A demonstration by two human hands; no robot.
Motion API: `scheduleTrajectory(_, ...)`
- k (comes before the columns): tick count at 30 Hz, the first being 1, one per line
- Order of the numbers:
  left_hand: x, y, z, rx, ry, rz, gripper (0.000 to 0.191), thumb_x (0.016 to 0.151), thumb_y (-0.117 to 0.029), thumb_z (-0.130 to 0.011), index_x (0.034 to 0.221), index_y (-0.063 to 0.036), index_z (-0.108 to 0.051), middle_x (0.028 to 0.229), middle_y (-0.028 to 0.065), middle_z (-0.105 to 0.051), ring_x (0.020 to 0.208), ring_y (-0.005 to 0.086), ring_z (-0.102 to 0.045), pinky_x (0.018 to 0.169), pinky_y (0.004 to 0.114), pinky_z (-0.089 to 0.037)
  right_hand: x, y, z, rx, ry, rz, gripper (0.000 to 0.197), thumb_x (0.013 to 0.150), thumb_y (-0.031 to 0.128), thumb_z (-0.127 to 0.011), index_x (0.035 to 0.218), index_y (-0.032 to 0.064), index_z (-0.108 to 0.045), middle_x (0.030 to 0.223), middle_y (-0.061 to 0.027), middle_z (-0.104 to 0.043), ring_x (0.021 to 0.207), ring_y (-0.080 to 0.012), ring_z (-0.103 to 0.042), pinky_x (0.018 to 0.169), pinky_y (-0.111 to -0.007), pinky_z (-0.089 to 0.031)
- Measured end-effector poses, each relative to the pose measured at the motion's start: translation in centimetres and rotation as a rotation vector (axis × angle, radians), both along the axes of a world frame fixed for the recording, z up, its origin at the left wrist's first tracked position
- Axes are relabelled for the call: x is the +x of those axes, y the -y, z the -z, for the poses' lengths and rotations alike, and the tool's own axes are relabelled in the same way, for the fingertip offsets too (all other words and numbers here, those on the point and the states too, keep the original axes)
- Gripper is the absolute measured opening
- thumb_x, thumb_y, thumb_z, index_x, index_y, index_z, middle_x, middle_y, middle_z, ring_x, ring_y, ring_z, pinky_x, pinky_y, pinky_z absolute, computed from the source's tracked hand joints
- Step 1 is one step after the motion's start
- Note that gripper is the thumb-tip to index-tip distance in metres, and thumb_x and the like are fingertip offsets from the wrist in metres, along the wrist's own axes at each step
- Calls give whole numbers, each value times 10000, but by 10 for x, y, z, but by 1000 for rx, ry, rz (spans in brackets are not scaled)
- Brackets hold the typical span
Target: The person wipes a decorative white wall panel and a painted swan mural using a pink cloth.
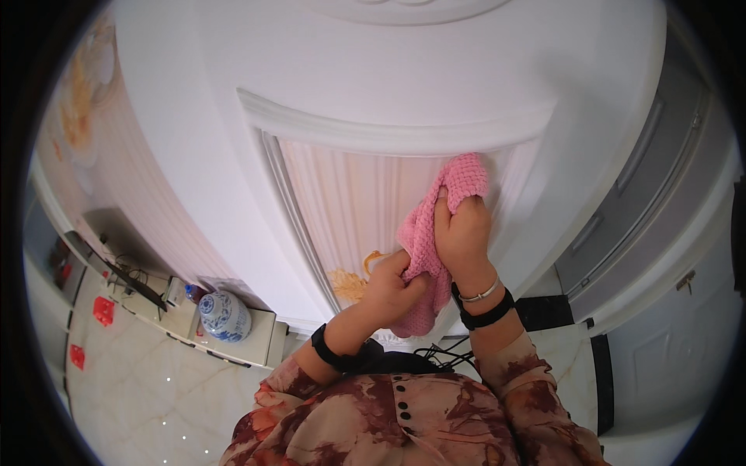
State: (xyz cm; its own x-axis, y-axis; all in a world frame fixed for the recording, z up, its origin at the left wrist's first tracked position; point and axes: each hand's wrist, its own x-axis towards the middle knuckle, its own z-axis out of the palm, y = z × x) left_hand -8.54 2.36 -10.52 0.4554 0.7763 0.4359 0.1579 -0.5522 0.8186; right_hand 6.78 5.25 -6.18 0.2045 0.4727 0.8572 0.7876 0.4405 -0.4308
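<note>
Both of my hands grip a pink textured cloth [422, 233] in front of a white framed wall panel [349, 175] with pale vertical stripes and a golden pattern. My right hand [463, 233] holds the cloth's upper part, thumb upward, just below the top moulding [402, 137]. Lower and to the left, my left hand [396, 288] pinches the middle of the cloth, and its lower end hangs under that hand. The cloth's top end lies at or close to the panel; whether it touches cannot be told.
At the left, a low white cabinet [262, 335] bears a blue-and-white porcelain jar [225, 316], a bottle [193, 292] and a flat screen [137, 285]. Red objects [104, 311] lie on the tiled floor. Black cables [446, 356] show near my waist. A door with a handle [686, 282] is at the right.
</note>
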Motion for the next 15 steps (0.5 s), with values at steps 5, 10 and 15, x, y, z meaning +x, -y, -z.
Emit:
scheduleTrajectory(5,8,-2,-11,96,107,19,161,781,-71,-645,909,21,-611,708,132,-616,678,169,-597,627,331,-473,15,-7,-6,297,-157,-66,178,922,109,-569,930,-66,-600,836,-233,-637,724,-367,-617,660,-418,-480)
scheduleTrajectory(10,3,-5,-8,41,123,25,266,830,-58,-616,1082,23,-599,894,116,-651,824,121,-580,743,296,-490,0,-7,-12,120,-188,49,165,906,101,-573,894,-61,-600,846,-239,-631,727,-402,-608,639,-435,-480)
scheduleTrajectory(15,-16,-16,11,-42,144,-8,223,795,-121,-633,977,8,-620,866,188,-634,790,299,-627,716,380,-493,-26,-15,2,164,-41,17,163,900,105,-584,909,-56,-611,838,-235,-632,723,-407,-606,638,-443,-479)
